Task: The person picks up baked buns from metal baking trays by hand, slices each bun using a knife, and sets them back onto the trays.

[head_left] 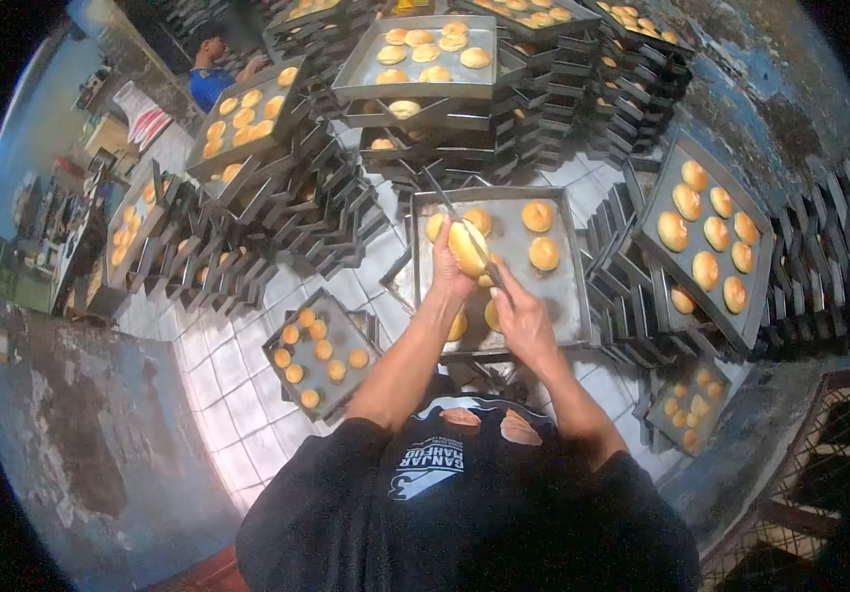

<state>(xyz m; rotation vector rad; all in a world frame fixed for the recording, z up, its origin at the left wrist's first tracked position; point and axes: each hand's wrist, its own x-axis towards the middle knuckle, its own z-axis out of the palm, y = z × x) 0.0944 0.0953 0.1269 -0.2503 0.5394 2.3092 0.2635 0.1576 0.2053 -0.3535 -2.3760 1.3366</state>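
Head view, centre of the frame: the left hand [451, 272] is closed around a bun [465, 255] above the tray [564, 307], while the right hand [526, 319] has its grip clamped on the handle of a knife [456, 215] whose blade slants across the bun toward the upper left. How deep the edge sits, if it has entered at all, I cannot tell. Long, light strokes would probably serve better than pressing, since a bun this plump could squash. The left grip should be steady but gentle, fingers clear of the blade's line, with the tray below to catch crumbs.
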